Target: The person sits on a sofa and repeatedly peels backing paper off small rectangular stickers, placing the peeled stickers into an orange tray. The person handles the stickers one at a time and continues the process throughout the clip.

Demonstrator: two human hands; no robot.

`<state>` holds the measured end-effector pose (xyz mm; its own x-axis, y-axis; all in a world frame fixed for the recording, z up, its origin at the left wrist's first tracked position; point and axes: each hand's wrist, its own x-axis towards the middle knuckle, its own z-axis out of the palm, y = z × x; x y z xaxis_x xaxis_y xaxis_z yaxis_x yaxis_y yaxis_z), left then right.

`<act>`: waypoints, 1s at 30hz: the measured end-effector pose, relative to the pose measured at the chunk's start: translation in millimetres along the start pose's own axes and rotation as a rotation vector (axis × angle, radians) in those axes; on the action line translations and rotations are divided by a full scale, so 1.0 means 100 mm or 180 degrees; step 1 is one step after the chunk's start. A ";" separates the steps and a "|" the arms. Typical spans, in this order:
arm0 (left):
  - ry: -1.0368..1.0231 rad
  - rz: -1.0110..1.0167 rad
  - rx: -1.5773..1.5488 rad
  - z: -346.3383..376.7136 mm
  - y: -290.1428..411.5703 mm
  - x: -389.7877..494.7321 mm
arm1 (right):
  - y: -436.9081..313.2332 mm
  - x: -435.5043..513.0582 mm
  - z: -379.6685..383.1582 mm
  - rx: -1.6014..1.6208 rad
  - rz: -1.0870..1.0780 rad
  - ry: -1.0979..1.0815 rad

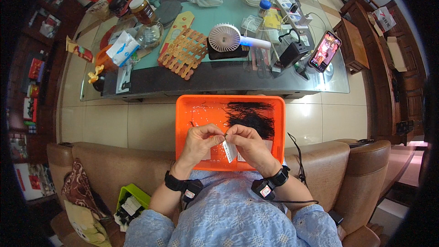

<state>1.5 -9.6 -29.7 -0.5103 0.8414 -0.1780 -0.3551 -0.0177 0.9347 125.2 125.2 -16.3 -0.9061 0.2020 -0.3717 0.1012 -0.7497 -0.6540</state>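
An orange plastic tray (pixel 179 127) rests at my lap. Over its middle, the fingertips of my left hand (pixel 202 142) and my right hand (pixel 249 144) meet at the top of a white printed tag (pixel 229 151), which hangs down between them. Both hands pinch at a small dark piece there, probably a cord; its details are too small to tell. Many thin black strings (pixel 252 120) lie in the tray's right half, partly behind my right hand. Small white bits (pixel 202 111) are scattered on the left. More pale tags (pixel 267 145) lie under my hands.
Beyond the tray stands a glass-topped table (pixel 154 82) with a handheld fan (pixel 224 37), a wooden slatted mat (pixel 185 53), a lit phone (pixel 325 52) and a power strip (pixel 291 12). On the sofa (pixel 322 164), a green bin (pixel 142 193) sits left of me. A black cable runs by my right arm.
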 end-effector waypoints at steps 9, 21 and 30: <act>0.0157 0.0449 0.1271 0.03 0.14 -0.01 | -0.02 -0.02 0.05 -0.0648 -0.0258 0.0234; -0.0302 -0.0560 0.0685 -0.02 0.14 0.04 | 0.06 -0.05 0.07 -0.1286 -0.0622 0.0538; 0.0726 0.0040 0.1196 0.20 0.10 -0.03 | 0.04 -0.02 0.16 -0.3782 -0.2789 0.0867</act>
<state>15.3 -1.7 -13.4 -0.6875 0.7009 -0.1900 -0.0598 0.2061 0.9767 121.1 111.5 -7.9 -0.7658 0.5116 0.3895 -0.0316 0.5750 -0.8175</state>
